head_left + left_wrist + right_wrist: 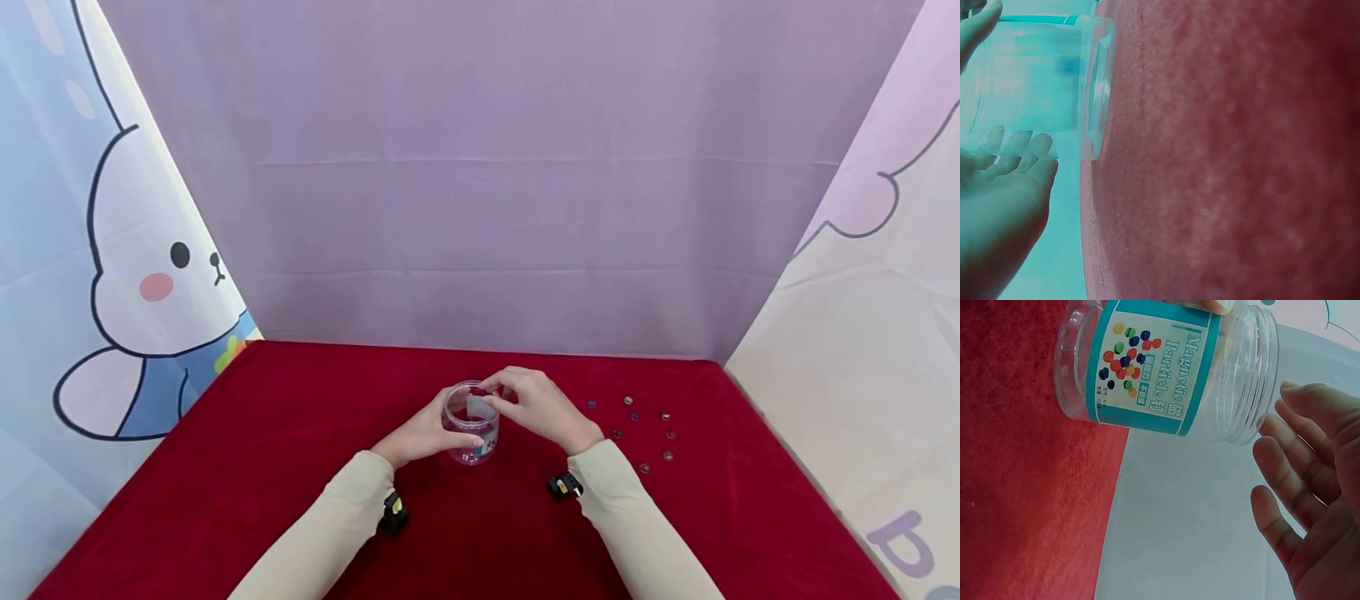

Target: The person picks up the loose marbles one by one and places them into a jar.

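A clear plastic jar [471, 454] without a lid stands upright on the red cloth. Its label [1141, 369], edged in teal, reads "Magnetic Particle" and shows coloured beads. My left hand [427, 432] grips the jar from the left, thumb across the front and fingers behind the wall. Over the right side of the mouth is my right hand [536, 404], its thumb and fingers loosely bent right at the rim. Between its fingertips, nothing shows in the right wrist view.
Several small round pieces [634, 416], dark and metallic with some blue, lie scattered on the red cloth [337, 383] to the right of my right hand. A purple curtain [480, 208] hangs behind the table. Printed cloth panels [862, 350] close in both sides.
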`<state>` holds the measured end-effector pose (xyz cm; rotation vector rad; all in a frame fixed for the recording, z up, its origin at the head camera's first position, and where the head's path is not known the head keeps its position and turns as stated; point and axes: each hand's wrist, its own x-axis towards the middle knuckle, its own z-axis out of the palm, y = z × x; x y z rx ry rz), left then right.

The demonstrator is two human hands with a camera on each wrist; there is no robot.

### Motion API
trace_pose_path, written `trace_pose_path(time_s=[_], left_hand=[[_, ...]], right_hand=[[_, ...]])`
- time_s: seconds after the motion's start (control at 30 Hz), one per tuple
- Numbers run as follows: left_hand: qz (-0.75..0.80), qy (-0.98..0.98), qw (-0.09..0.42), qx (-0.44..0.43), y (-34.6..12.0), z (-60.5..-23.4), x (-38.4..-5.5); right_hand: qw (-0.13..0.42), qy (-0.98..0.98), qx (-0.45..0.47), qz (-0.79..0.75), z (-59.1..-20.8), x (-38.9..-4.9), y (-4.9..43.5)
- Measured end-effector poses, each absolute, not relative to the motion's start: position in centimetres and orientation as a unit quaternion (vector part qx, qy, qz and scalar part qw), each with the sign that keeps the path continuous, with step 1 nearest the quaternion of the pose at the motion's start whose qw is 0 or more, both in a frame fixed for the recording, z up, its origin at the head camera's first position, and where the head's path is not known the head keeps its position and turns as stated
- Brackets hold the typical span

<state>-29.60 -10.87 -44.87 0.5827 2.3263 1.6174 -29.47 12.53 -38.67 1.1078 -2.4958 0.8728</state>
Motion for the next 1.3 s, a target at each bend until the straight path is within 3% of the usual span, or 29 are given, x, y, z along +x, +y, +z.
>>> trace_pose_path(time_s=[1.3], left_hand=[[0.554,0.800,0.126,0.195,-10.8,-44.7,-29.5]], right_hand=[[0.130,-0.895,0.365,0.223,-38.0,-28.2,15.1]])
